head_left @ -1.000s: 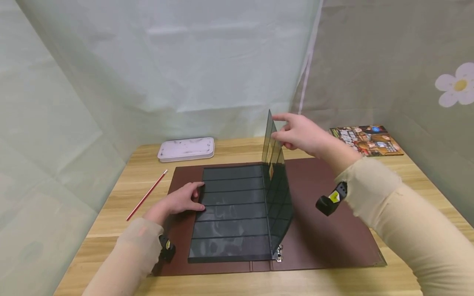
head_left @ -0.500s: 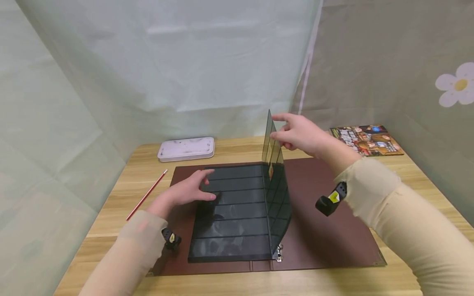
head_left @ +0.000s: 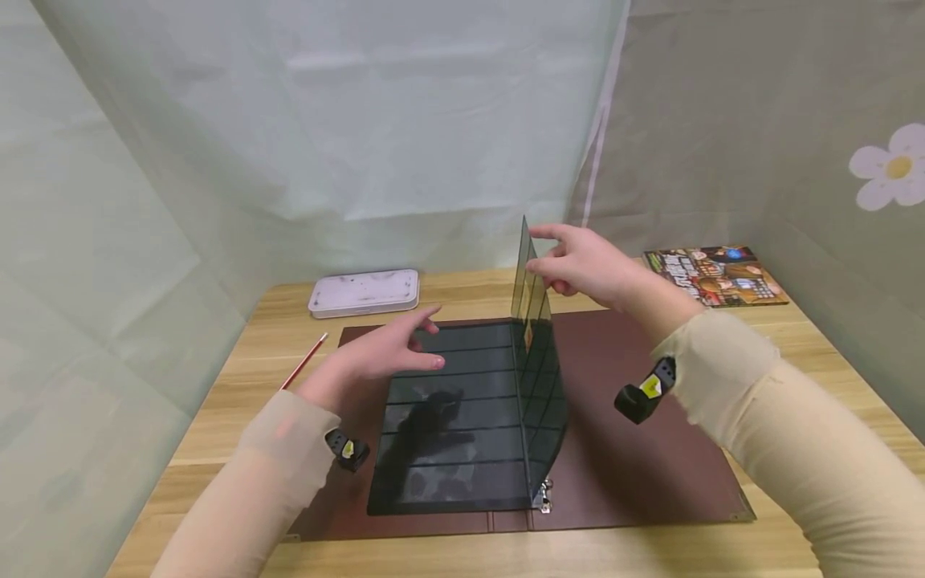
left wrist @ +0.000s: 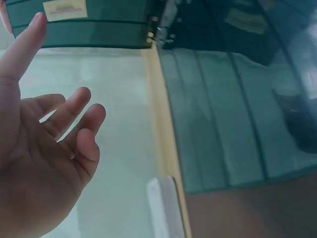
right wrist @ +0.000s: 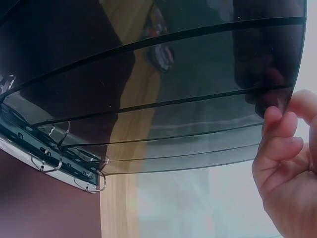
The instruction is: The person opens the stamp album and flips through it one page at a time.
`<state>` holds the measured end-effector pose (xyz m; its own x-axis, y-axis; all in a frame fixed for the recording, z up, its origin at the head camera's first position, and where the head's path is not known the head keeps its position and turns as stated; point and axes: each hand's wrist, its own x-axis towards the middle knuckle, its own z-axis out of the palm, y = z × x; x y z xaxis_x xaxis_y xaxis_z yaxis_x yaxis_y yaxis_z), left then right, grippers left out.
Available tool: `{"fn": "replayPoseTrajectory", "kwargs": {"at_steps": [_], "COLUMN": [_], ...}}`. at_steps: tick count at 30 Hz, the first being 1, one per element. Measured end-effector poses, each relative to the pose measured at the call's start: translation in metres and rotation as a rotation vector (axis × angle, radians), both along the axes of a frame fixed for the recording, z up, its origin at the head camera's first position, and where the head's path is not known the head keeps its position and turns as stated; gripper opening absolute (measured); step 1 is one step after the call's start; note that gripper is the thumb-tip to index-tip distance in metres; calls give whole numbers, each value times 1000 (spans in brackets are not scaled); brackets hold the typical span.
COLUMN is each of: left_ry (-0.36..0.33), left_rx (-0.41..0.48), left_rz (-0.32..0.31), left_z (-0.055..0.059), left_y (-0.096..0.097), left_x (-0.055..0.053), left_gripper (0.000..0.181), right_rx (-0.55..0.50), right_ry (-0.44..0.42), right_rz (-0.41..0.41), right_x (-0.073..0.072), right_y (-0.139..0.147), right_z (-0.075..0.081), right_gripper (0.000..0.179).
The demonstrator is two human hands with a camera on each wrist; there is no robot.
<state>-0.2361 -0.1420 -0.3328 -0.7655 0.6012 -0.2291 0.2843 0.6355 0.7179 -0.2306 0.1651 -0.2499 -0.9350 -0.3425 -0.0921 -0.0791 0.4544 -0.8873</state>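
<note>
A maroon ring binder lies spread on the wooden table, with dark pocket pages inside. One page stands upright at the spine, see-through, with a small pale-yellow slip in a pocket. My right hand pinches its outer edge between thumb and fingers. My left hand hovers above the flat left page, its index finger and thumb extended and nothing held; a dark reflection shows on the page below. In the right wrist view, metal rings run through the pages' inner edge.
Behind the binder, a white tin case lies at the back left. A red pencil is left of the binder, partly covered by my left sleeve. A booklet with a colourful cover lies at the back right. Fabric walls surround the table.
My left hand has lifted off the left page's outer edge and moved right and toward the back, over the page. My right hand and the upright page have hardly moved.
</note>
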Motion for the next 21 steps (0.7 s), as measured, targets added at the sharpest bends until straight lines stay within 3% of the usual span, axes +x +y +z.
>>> {"fn": "replayPoseTrajectory", "kwargs": {"at_steps": [6, 13, 21], "left_ry": [-7, 48, 59], "left_rx": [56, 114, 208], "left_rz": [-17, -47, -60], "left_z": [17, 31, 48], "left_y": [16, 36, 61], "left_x": [-3, -5, -4], "left_gripper": [90, 88, 88], "right_rx": [-55, -102, -175], "right_ry": [-28, -40, -74], "right_rz": [-2, -5, -11], "right_x": [-1, -1, -2], "right_y": [-2, -5, -6], "right_z": [-2, -5, -8], "right_gripper": [64, 63, 62]}}
